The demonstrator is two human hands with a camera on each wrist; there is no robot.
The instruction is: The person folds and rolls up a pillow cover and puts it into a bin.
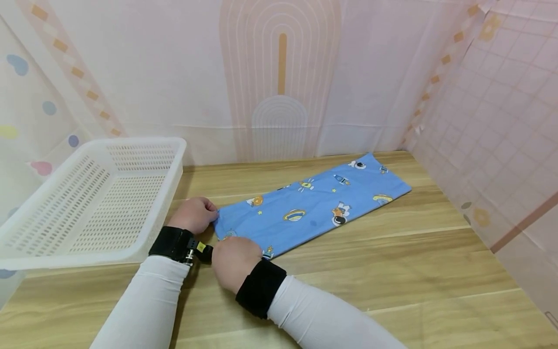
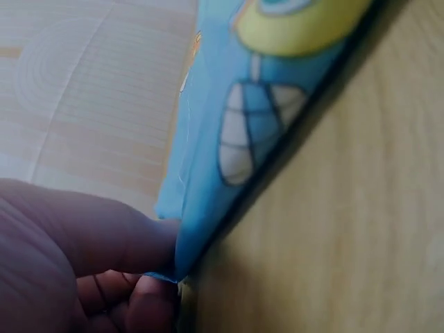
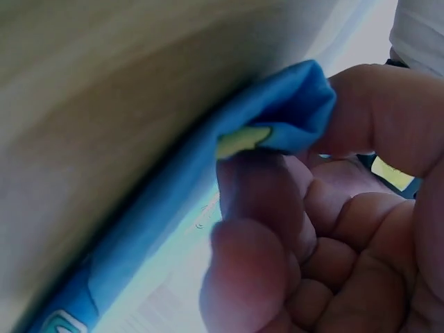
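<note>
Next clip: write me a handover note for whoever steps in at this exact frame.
Left hand: pinches the near-left corner of the blue cartoon-print cloth.
Right hand: grip on the neighbouring near corner.
Cloth: lies as a long folded strip on the wooden table, far end toward the right wall.
White perforated plastic basket: left of the hands, nothing visible inside.
Done: cloth already folded lengthwise.
Left: probably further folds, maybe into the basket.

Head view high above the table (image 1: 392,271); both wrist views close on the cloth (image 1: 314,206).
</note>
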